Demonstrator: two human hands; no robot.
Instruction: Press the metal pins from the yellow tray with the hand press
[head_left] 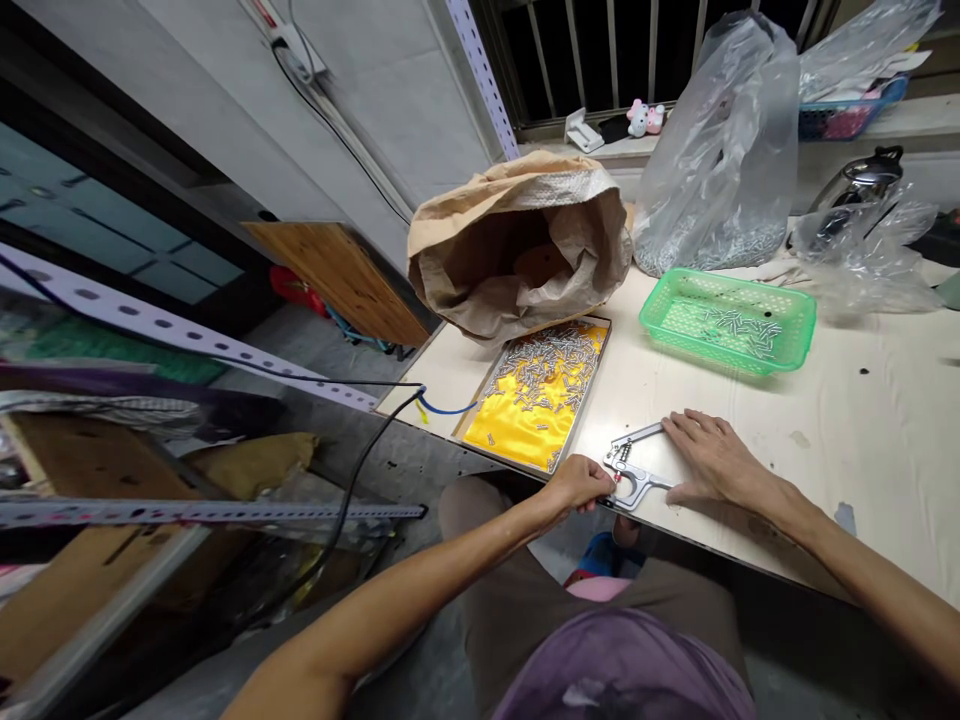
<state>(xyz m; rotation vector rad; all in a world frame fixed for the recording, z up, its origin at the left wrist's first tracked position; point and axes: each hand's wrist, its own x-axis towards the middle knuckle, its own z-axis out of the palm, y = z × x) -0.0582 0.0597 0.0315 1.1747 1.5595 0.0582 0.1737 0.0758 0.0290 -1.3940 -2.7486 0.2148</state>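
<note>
A small metal hand tool [636, 470] lies near the front edge of the pale table [862, 420]. My left hand [581, 482] is closed in a pinch at the tool's near end; what its fingertips hold is too small to see. My right hand [709, 455] rests flat on the table with fingers stretched out, touching the tool's far arm and handle. Just left of the tool sits a shallow tray lined with yellow cloth [525, 425], with several small metal pins scattered over its far half.
A green plastic basket [795, 330] with several pins stands behind my hands. A crumpled brown paper sack [517, 245] and a clear plastic bag of pins [720, 160] stand at the back. A black cable [360, 455] hangs off the table's left edge.
</note>
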